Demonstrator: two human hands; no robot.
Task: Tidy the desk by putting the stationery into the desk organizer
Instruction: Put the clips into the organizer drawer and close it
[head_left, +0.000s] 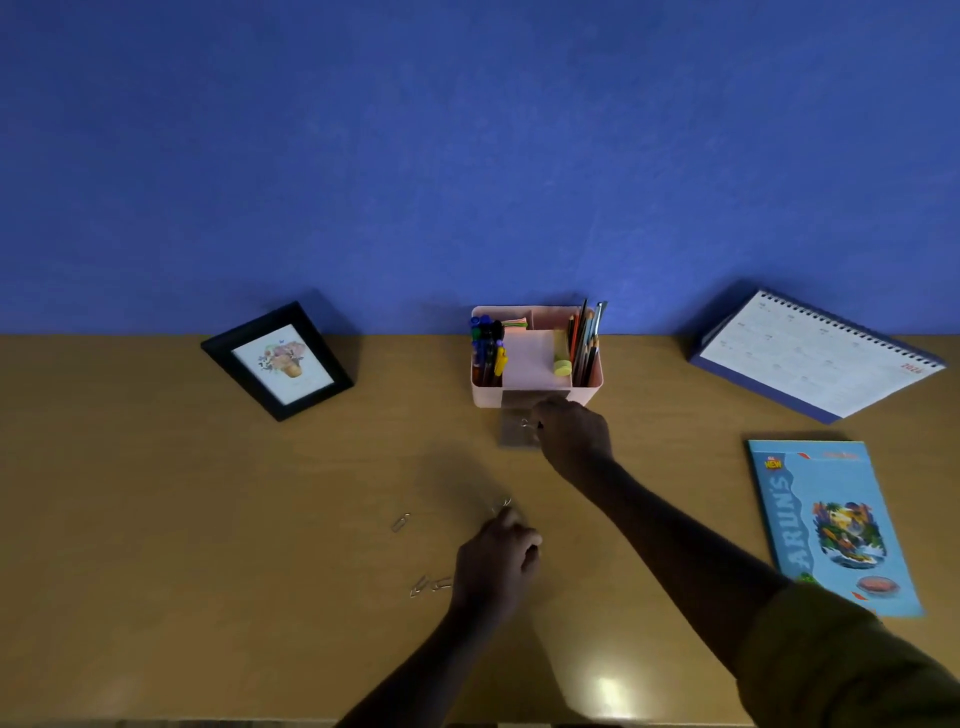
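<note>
A pink desk organizer (589, 387) stands at the back of the wooden desk, with pens on its left side, pencils on its right and sticky notes behind. Its small clear drawer (514, 434) is pulled out at the front. My right hand (574, 434) is over that drawer and pinches a paper clip (525, 423). My left hand (501, 561) rests on the desk nearer to me and pinches another paper clip (503, 504) at its fingertips. Loose paper clips lie on the desk: one (400, 522) to the left, two (428, 586) beside my left wrist.
A black picture frame (278, 361) leans at the back left. A spiral desk calendar (815, 353) stands at the back right. A blue notebook (831, 525) lies on the right side of the desk. A blue wall rises behind the desk.
</note>
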